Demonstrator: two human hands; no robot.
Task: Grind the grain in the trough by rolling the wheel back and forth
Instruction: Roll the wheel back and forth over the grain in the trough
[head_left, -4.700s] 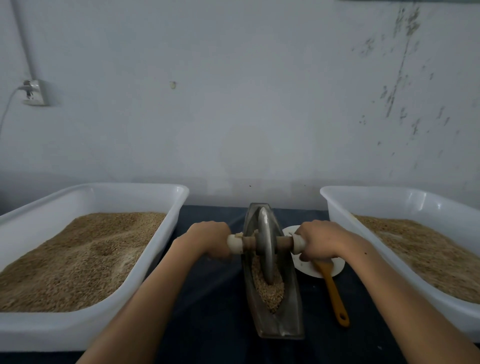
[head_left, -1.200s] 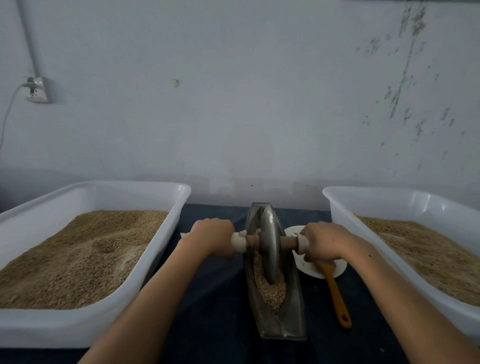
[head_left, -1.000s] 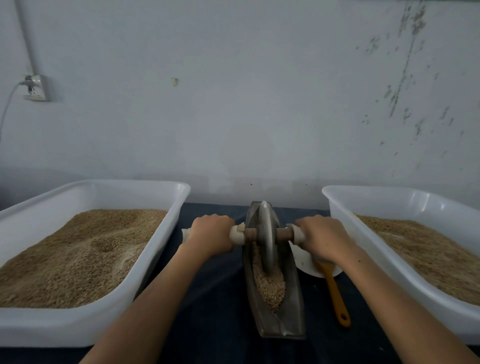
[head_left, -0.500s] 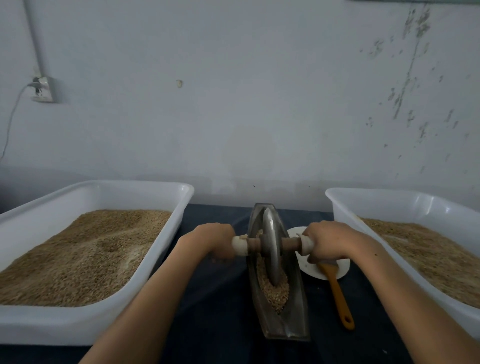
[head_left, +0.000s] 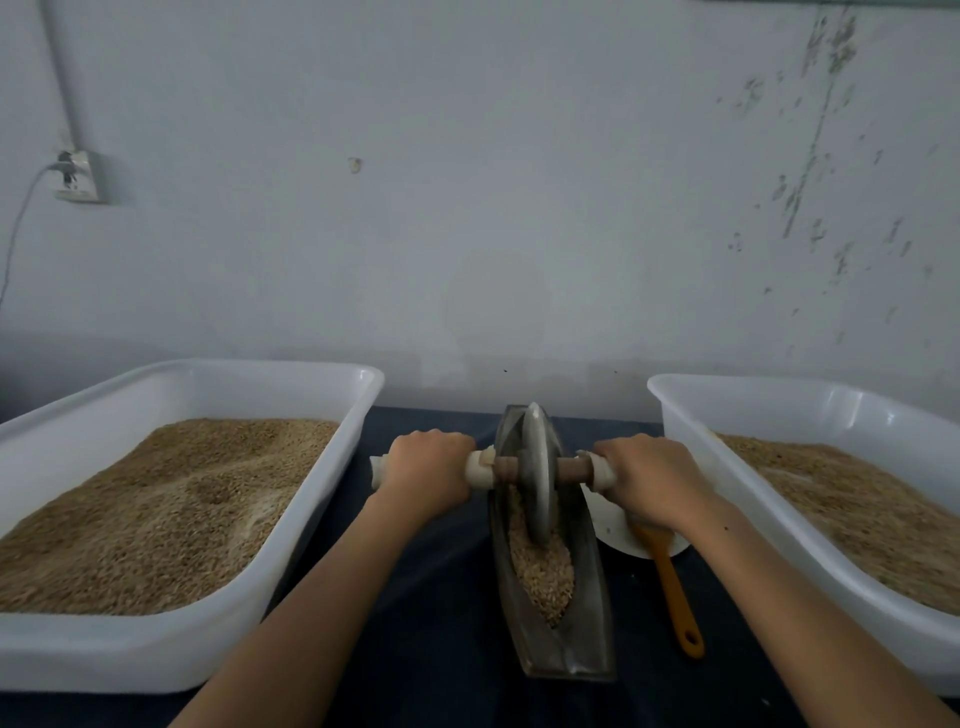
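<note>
Left hand (head_left: 426, 475) and right hand (head_left: 652, 478) each clench an axle end; between them the grey metal disc wheel (head_left: 537, 478) stands in the boat-shaped metal trough (head_left: 587, 613) of tan grain (head_left: 543, 571). Likely heavy, rigid; grip stays outboard.

dim, flat light – soft focus, wide-angle bending at the edges.

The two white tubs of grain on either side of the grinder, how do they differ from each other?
The left tub shows almost whole, while the right tub runs off the picture's edge. The grain in the left tub has a dip and a pale patch in its surface; the grain in the right tub looks smoother and slopes evenly. The white plate and orange utensil lie beside the right tub, none beside the left. Both are white, rectangular and hold tan grain.
</note>
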